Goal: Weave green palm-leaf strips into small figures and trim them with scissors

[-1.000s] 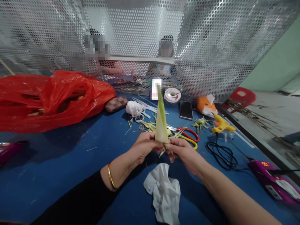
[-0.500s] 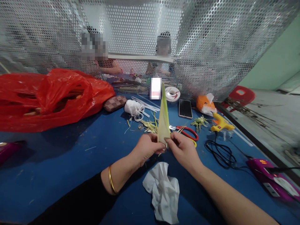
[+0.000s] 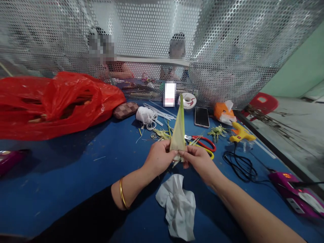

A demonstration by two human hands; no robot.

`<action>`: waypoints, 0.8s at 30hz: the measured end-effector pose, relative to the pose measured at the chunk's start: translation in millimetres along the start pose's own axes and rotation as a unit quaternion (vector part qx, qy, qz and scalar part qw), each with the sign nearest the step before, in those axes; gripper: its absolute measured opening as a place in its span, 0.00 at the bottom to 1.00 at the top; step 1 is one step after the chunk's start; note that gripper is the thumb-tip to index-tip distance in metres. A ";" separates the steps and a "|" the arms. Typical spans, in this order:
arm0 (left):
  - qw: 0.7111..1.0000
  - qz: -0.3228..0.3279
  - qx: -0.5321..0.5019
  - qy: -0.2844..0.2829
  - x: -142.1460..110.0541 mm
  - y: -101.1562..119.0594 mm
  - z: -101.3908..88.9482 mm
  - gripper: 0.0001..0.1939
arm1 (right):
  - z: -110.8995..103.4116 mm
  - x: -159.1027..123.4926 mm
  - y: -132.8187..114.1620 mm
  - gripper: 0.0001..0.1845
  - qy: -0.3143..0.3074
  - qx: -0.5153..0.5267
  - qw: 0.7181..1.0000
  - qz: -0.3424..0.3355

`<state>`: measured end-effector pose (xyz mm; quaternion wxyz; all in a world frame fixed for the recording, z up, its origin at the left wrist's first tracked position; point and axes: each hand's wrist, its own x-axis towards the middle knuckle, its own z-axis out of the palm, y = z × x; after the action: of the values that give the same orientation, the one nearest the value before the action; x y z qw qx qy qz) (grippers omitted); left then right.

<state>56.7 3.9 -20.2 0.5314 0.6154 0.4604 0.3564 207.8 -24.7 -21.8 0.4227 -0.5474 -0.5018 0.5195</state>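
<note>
A pale green leaf cone (image 3: 178,130) stands upright over the blue table (image 3: 76,175), tip pointing away from me. My left hand (image 3: 158,158) pinches its lower left edge, and a gold bangle sits on that wrist. At the cone's base on the right, my right hand (image 3: 199,160) has its fingers closed on the leaf. A crumpled white tissue (image 3: 177,206) lies just below both hands.
Behind the hands lie red scissors (image 3: 204,141), leaf scraps (image 3: 160,135), a phone (image 3: 201,117), a tape roll (image 3: 186,100), a white thread bundle (image 3: 144,115) and a yellow glue gun (image 3: 239,133) with black cord. A red plastic bag (image 3: 58,104) fills the left. People sit behind the perforated screen (image 3: 227,50).
The leaf cone has tilted slightly right and both hands shifted their pinch at its base; the view has moved a little.
</note>
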 end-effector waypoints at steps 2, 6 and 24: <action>0.999 0.021 0.025 0.003 -0.3 0.0 -0.8 0.10 | 0.2 -1.3 -2.2 0.20 -0.003 0.026 1.000 0.015; 0.998 0.036 0.050 0.023 -0.9 1.0 -1.9 0.08 | -0.8 -1.8 -4.5 0.21 -0.024 0.068 0.997 0.042; 0.999 0.010 0.032 0.017 -1.3 -0.3 1.9 0.05 | -3.2 -1.0 2.2 0.14 0.067 -0.182 0.973 -0.128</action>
<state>58.0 2.0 -20.7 0.5002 0.6306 0.4737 0.3574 211.3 -25.9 -23.5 0.4115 -0.5798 -0.6241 0.3240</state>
